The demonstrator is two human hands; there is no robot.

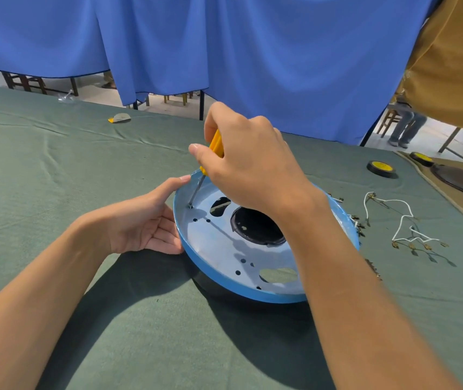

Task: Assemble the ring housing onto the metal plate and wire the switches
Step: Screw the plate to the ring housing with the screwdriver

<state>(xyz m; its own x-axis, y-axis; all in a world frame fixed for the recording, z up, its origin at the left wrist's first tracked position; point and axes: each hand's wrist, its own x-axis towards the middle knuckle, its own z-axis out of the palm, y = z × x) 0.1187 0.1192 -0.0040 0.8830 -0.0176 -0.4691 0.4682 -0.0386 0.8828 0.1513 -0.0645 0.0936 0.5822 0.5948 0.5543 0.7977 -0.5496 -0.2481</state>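
Screwdriver [215, 144] gripped in right hand [250, 159], tip on metal plate [224, 249], left hand [143, 220] holding rim

Right hand [250, 167] is up over the far-left part of the plate [224, 249], fingers curled tight round the screwdriver [215, 144], wrist bent down, bare forearm crossing the plate's near-right rim. Left hand [146, 220] cups the plate's left rim, thumb tip on top, fingers against its side.
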